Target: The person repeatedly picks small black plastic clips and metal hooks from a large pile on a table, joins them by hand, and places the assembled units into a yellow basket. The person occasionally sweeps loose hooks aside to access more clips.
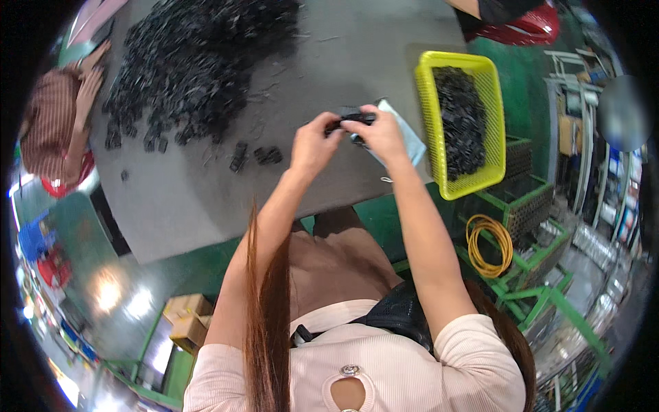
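Holding a small black plastic piece (360, 117) between them, the left hand (316, 145) and the right hand (383, 137) are close together above the grey tabletop (199, 213). The fingertips of both hands are clamped on this piece, the left ones at its left end and the right ones at its right side. Whether it is one part or two joined parts, I cannot tell, because the fingers cover some of it.

Under the right hand and to its right lies a pale blue sheet (410, 142), with a thin white loop (386, 180) near its lower corner. To the left of the grip, and a little lower, two small clumps of loose black parts (239, 156) lie near each other on the tabletop. Farther to the upper left spreads a big heap of similar black parts (199, 55).

To the right of the grip, well apart from it, stands a yellow perforated basket (500, 147), which contains many black pieces (458, 117). Below this basket hangs a coiled yellow hose (491, 270). At the far left of the grip, a co-worker's striped brown sleeve (51, 123) is seen beside the table edge.
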`<state>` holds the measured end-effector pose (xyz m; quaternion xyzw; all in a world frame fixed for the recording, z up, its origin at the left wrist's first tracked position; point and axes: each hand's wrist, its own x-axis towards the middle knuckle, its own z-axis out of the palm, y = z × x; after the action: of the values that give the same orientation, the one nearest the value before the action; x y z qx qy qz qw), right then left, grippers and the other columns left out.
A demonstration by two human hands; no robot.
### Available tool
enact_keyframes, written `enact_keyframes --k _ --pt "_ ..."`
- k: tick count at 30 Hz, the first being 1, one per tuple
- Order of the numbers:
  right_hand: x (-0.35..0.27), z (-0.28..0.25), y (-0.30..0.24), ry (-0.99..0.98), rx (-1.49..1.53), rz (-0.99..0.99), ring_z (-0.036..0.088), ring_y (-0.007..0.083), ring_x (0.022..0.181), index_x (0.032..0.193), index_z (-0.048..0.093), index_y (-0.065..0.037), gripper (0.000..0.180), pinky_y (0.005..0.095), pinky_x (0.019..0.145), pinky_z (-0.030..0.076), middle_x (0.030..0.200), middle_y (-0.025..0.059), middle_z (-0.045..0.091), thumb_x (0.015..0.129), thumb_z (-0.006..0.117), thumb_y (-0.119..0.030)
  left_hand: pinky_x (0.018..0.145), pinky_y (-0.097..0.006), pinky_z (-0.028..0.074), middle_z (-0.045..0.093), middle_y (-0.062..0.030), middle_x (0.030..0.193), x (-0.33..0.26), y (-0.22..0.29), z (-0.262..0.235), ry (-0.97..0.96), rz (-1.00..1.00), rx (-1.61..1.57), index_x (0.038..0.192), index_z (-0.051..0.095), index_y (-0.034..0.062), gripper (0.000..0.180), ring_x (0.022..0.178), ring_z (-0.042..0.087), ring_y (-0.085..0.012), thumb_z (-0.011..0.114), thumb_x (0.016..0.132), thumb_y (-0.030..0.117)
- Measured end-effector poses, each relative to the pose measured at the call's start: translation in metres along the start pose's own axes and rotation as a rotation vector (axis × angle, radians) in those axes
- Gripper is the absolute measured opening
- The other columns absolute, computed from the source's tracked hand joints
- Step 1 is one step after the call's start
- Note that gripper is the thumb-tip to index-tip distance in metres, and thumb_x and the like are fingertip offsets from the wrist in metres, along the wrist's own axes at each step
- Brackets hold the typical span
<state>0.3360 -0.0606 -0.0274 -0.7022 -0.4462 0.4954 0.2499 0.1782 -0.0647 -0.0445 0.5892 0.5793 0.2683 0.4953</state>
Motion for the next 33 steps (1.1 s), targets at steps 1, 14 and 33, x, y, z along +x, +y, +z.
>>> enact_keyframes --k 1,14,33 --pt "-0.006 -0.034 0.007 0.050 0.077 0.015 0.062 0.0153 0.070 0.098 0.063 0.003 0.046 0.0295 0.061 0.048 0.078 0.0116 0.067 0.068 0.078 -0.028 0.077 -0.035 0.049 0.067 -0.0148 0.097 0.008 0.025 0.024 -0.059 0.033 -0.020 0.104 0.062 0.0037 0.028 0.091 0.065 -0.0267 0.063 0.080 0.018" --pt "-0.010 -0.181 0.078 0.196 -0.582 0.198 0.063 0.0333 0.092 0.118 0.054 0.000 0.063 0.0394 0.082 0.049 0.099 0.0184 0.064 0.072 0.071 -0.040 0.098 -0.038 0.040 0.056 -0.0207 0.119 0.046 0.069 0.096 -0.122 0.240 -0.074 0.118 0.054 0.0008 0.045 0.113 0.052 -0.0339 0.063 0.077 0.017" --pt "-0.041 0.005 0.008 0.207 -0.838 -0.497 0.054 0.0299 0.100 0.106 0.055 -0.010 0.034 0.0419 0.082 0.048 0.104 0.0110 0.055 0.075 0.068 -0.018 0.073 -0.030 0.048 0.064 -0.0081 0.100 -0.050 -0.097 -0.121 0.613 -0.147 0.104 0.107 0.062 0.0056 0.027 0.088 0.061 -0.0184 0.058 0.080 0.003"
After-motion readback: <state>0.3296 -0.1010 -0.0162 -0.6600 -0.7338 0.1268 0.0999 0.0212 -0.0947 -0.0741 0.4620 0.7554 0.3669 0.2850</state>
